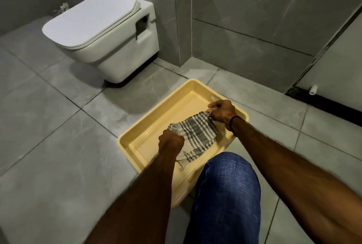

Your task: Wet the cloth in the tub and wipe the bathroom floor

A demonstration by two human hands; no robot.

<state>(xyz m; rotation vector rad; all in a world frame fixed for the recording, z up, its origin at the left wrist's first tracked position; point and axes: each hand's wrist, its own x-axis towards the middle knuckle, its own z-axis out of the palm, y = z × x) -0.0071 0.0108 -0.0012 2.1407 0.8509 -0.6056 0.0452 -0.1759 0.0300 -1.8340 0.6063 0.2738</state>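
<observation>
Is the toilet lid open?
No, the white toilet lid lies shut flat over the bowl, behind the yellow tub.

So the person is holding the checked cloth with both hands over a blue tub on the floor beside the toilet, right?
Not quite: the tub is pale yellow, not blue, as the head view shows. The rest holds: the left hand and the right hand both grip the checked cloth over it, on the floor near the toilet.

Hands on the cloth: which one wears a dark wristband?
The right hand, holding the cloth's far end; the left hand has a bare wrist.
</observation>
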